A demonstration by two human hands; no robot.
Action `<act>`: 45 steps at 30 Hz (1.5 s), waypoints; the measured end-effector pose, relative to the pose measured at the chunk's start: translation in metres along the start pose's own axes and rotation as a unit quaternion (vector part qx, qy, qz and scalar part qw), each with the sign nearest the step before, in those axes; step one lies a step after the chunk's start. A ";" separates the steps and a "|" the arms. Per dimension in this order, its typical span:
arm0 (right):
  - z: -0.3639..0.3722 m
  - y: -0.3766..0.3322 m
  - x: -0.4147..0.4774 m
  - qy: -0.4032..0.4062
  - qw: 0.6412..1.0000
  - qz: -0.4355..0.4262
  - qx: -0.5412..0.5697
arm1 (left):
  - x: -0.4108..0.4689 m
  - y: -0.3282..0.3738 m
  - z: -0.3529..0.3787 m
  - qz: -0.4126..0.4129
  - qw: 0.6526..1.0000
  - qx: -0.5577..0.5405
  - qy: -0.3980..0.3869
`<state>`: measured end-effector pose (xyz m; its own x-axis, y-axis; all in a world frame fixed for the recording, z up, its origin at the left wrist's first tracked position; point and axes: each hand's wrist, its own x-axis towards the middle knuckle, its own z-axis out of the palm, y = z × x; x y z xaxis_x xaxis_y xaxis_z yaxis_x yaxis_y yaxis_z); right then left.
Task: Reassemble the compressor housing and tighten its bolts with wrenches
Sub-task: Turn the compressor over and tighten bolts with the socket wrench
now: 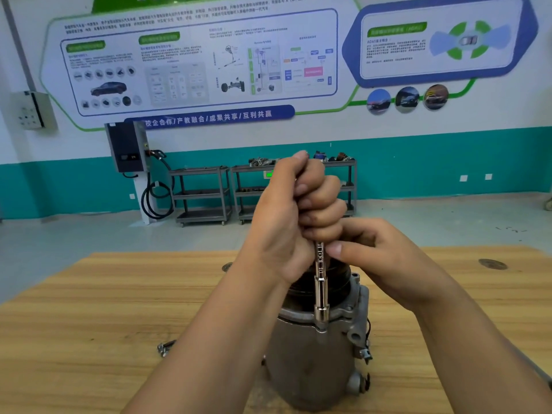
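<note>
Upright driver, socket seated on housing rim directly below; left hand clenched round handle, right hand pinching shaft.

A person's bare left hand and right hand at a workshop bench. The left forearm and right forearm are uncovered along all their visible length, down to the frame's lower edge. The fingernails are short and rounded.
</note>
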<state>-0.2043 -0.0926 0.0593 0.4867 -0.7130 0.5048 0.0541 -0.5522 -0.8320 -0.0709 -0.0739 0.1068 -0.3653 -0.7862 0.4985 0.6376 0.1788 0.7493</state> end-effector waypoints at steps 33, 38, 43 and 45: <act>-0.003 -0.002 -0.002 0.012 1.000 0.008 -0.019 | 0.015 0.016 -0.009 -0.246 0.965 -0.027 -0.086; -0.002 -0.004 -0.003 0.018 0.998 0.012 -0.055 | 0.015 0.013 -0.001 -0.194 0.978 0.020 0.080; 0.000 -0.005 -0.002 0.013 0.997 0.010 -0.073 | 0.003 -0.001 0.014 0.003 0.908 0.357 0.221; -0.001 -0.005 -0.003 0.010 0.997 0.010 -0.073 | 0.002 -0.004 0.017 0.030 0.875 0.432 0.217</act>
<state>-0.2072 -0.0882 0.0620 0.4691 -0.7323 0.4936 -0.0838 -0.5933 -0.8006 -0.0860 -0.0663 0.1121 0.0634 -0.8770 0.4763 -0.1731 0.4604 0.8707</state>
